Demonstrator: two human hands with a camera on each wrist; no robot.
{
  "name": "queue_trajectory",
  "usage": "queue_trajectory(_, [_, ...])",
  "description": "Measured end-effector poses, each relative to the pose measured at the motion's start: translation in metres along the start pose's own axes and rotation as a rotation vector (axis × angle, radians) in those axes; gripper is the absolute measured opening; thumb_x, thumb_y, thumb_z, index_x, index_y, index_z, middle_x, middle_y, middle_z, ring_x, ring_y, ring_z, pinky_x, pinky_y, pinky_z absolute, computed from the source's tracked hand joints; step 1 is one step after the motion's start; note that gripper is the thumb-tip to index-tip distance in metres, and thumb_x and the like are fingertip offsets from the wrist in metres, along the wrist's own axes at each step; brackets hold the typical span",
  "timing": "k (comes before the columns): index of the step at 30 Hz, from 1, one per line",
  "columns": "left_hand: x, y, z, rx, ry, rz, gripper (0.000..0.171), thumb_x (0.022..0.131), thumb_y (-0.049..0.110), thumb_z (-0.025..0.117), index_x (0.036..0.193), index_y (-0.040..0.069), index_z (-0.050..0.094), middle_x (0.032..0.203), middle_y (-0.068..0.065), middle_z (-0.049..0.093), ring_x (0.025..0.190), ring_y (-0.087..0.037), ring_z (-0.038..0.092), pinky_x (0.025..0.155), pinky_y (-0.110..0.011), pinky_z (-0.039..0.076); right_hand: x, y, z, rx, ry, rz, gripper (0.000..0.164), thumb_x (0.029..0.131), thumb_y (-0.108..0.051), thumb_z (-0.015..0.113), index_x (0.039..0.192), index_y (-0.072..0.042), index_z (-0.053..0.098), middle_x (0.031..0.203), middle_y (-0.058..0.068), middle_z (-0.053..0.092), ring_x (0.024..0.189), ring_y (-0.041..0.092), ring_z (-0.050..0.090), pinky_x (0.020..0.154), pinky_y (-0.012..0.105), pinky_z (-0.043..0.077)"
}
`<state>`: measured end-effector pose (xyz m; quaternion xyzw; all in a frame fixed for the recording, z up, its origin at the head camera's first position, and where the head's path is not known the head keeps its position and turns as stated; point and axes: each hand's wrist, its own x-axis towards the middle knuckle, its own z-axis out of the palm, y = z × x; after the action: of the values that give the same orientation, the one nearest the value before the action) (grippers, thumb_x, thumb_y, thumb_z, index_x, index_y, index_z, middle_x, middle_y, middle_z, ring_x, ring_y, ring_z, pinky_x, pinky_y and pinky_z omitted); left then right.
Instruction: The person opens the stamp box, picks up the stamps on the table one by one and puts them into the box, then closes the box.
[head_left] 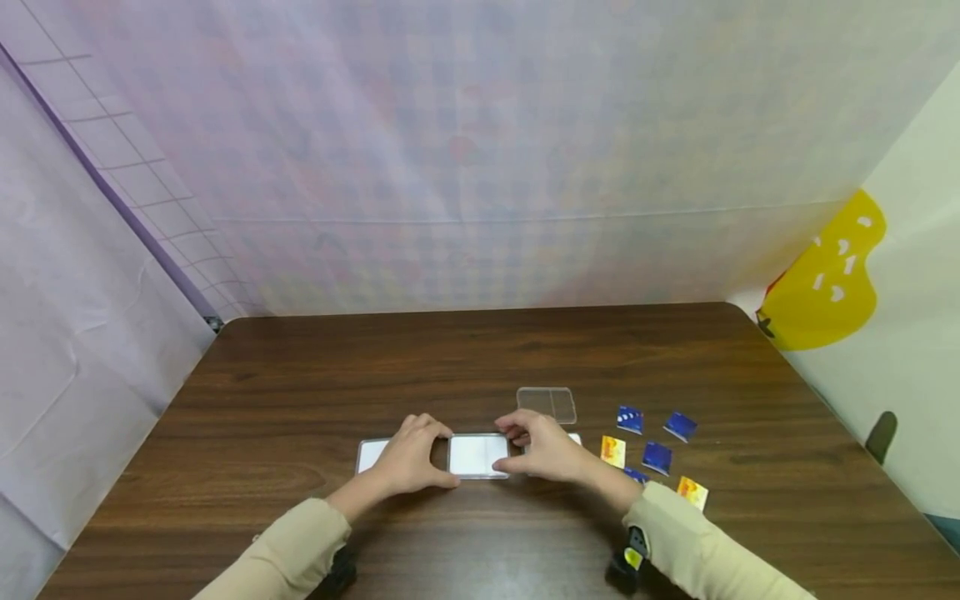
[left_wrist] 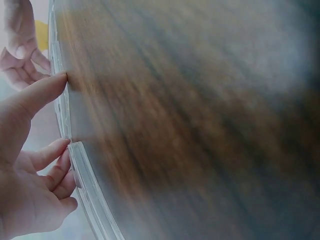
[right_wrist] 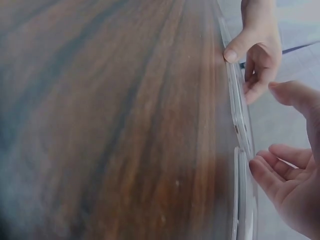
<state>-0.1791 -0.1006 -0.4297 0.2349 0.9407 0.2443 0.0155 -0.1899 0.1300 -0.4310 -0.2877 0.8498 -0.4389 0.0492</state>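
A flat clear plastic case (head_left: 478, 457) with a white inside lies in the middle of a row on the table. My left hand (head_left: 412, 457) spans its left end, thumb at the front corner and fingers toward the back corner. In the right wrist view the left thumb (right_wrist: 231, 55) presses the case's edge. My right hand (head_left: 551, 450) is at the right end, fingertips touching near the corner; its thumb (right_wrist: 287, 92) stands apart from the edge in the right wrist view. Similar cases lie either side: a left one (head_left: 371, 454), and a right one mostly hidden under the right hand.
Behind the right hand lies a clear, see-through plastic lid or tray (head_left: 547, 403). Several small blue packets (head_left: 657, 457) and orange-yellow packets (head_left: 613, 451) are scattered on the right of the brown wooden table (head_left: 360, 358). A patterned curtain (head_left: 465, 167) hangs behind it.
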Motion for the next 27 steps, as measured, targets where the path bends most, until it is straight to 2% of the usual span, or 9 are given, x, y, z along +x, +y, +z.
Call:
queue_trajectory(7, [-0.0019, -0.0012, 0.0003, 0.002, 0.01, -0.001, 0.06, 0.06, 0.038, 0.081, 0.106, 0.004, 0.062, 0.102, -0.006, 0.056, 0.098, -0.024, 0.047, 0.083, -0.038, 0.043, 0.0015, -0.0009, 0.0037, -0.066, 0.0, -0.028, 0.053, 0.065, -0.014, 0.079, 0.106, 0.01, 0.057, 0.098, 0.014, 0.058, 0.088, 0.024, 0.058, 0.074, 0.023, 0.051])
queue_trajectory(18, [-0.0059, -0.0033, -0.0011, -0.013, 0.01, -0.014, 0.059, 0.06, 0.037, 0.081, 0.106, 0.005, 0.061, 0.102, -0.007, 0.056, 0.098, -0.024, 0.047, 0.081, -0.039, 0.044, 0.0066, -0.0022, 0.0041, -0.214, -0.057, -0.013, 0.063, 0.055, -0.019, 0.083, 0.105, 0.011, 0.058, 0.092, 0.01, 0.056, 0.08, 0.02, 0.057, 0.07, 0.02, 0.049])
queue_trajectory(27, [-0.0075, -0.0017, -0.0026, -0.009, 0.013, -0.03, 0.061, 0.059, 0.036, 0.081, 0.106, 0.003, 0.062, 0.102, -0.008, 0.056, 0.098, -0.024, 0.048, 0.081, -0.039, 0.045, 0.0078, -0.0074, 0.0048, -0.322, -0.074, -0.008, 0.058, 0.052, -0.018, 0.082, 0.1, 0.007, 0.061, 0.089, 0.008, 0.055, 0.076, 0.016, 0.055, 0.068, 0.022, 0.046])
